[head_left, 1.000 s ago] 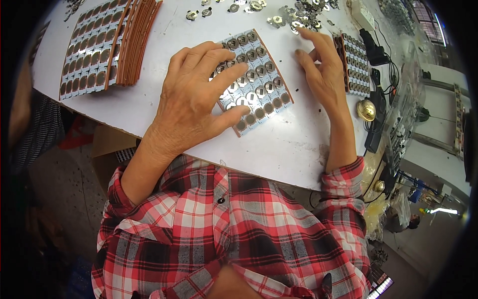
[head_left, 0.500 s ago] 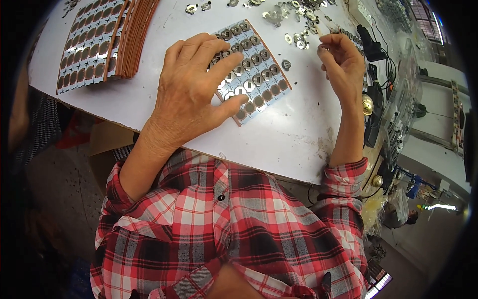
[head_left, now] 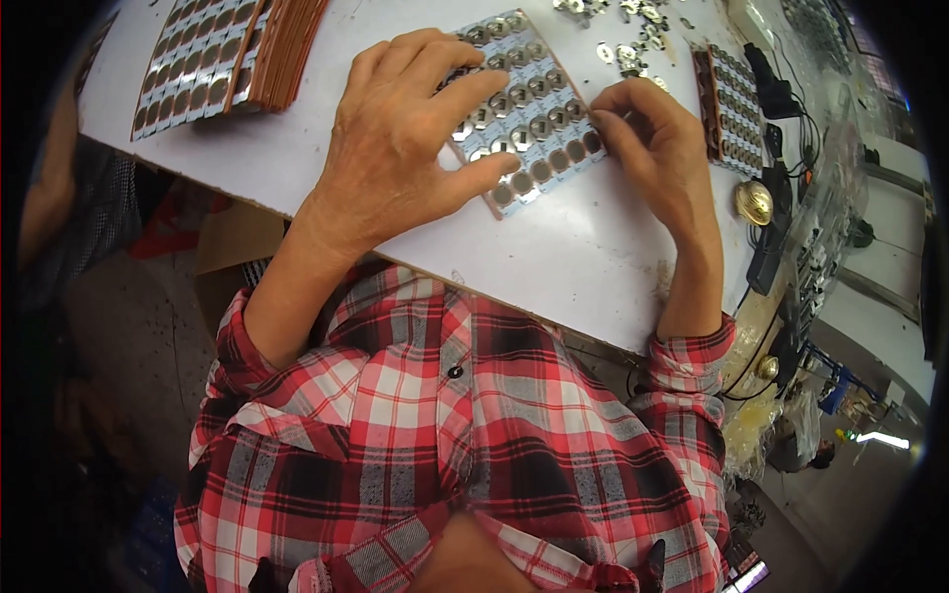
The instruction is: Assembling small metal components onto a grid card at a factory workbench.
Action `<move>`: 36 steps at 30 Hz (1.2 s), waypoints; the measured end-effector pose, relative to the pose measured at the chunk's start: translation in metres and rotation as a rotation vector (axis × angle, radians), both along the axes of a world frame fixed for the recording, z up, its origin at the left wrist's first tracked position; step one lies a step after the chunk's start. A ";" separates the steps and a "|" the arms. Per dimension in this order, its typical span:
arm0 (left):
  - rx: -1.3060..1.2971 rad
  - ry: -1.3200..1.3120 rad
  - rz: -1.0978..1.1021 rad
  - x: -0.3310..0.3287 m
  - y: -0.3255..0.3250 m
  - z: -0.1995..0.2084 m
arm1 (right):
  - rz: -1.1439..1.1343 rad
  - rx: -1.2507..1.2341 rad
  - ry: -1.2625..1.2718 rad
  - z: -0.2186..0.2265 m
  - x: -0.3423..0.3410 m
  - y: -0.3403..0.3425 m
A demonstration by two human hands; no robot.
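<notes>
A panel of small light-blue circuit boards (head_left: 554, 133) lies on the white table, with rows of round silver metal clips on it. Along its nearest row the dark round pads are bare. My left hand (head_left: 405, 138) spreads over the panel's left part, fingers apart, hiding some of the clips. At the panel's right edge, my right hand (head_left: 657, 148) has thumb and forefinger pinched together. Whatever those fingertips hold, if anything, is hidden. Beyond the panel lie loose silver clips (head_left: 630, 54) in a scattered heap.
A tall stack of similar panels (head_left: 213, 59) stands at the far left. Another, smaller stack (head_left: 733, 114) sits at the right, near a gold dome-shaped object (head_left: 753, 203) and black cables (head_left: 806, 128). Below the table at left is a cardboard box (head_left: 237, 237).
My right hand has come left from beside the loose clips to the panel's right edge. My left hand stays spread over the panel. The whole view has shifted slightly.
</notes>
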State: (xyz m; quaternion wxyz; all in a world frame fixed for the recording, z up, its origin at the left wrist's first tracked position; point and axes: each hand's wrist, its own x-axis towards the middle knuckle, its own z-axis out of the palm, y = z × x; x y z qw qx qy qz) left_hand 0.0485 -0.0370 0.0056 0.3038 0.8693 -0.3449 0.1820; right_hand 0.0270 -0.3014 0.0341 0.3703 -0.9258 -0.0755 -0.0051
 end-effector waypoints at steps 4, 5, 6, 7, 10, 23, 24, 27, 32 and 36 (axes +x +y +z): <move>-0.003 -0.006 0.001 0.001 -0.001 -0.002 | -0.055 -0.047 -0.024 0.007 -0.006 0.004; 0.019 -0.018 0.004 0.001 -0.001 0.003 | -0.092 -0.047 -0.069 0.008 -0.007 0.004; 0.042 -0.029 0.005 0.000 -0.001 0.005 | -0.091 -0.049 -0.067 0.009 -0.010 0.003; 0.040 -0.027 0.007 0.000 -0.001 0.004 | -0.077 -0.074 -0.043 0.010 -0.012 0.000; 0.029 -0.024 -0.004 0.000 -0.001 0.002 | -0.029 -0.077 -0.006 0.001 -0.013 -0.010; -0.166 0.250 -0.166 0.010 0.019 0.009 | 0.112 0.585 0.452 0.023 -0.031 0.043; -0.166 0.256 -0.159 0.011 0.019 0.009 | 0.087 0.609 0.525 0.022 -0.033 0.046; -0.131 0.302 -0.193 0.013 0.022 0.004 | 0.074 0.537 0.503 0.016 -0.036 0.050; -0.146 0.287 -0.215 0.013 0.023 0.009 | 0.181 0.353 0.410 0.015 -0.036 0.049; -0.139 0.315 -0.221 0.013 0.024 0.009 | 0.171 0.300 0.309 0.013 -0.038 0.055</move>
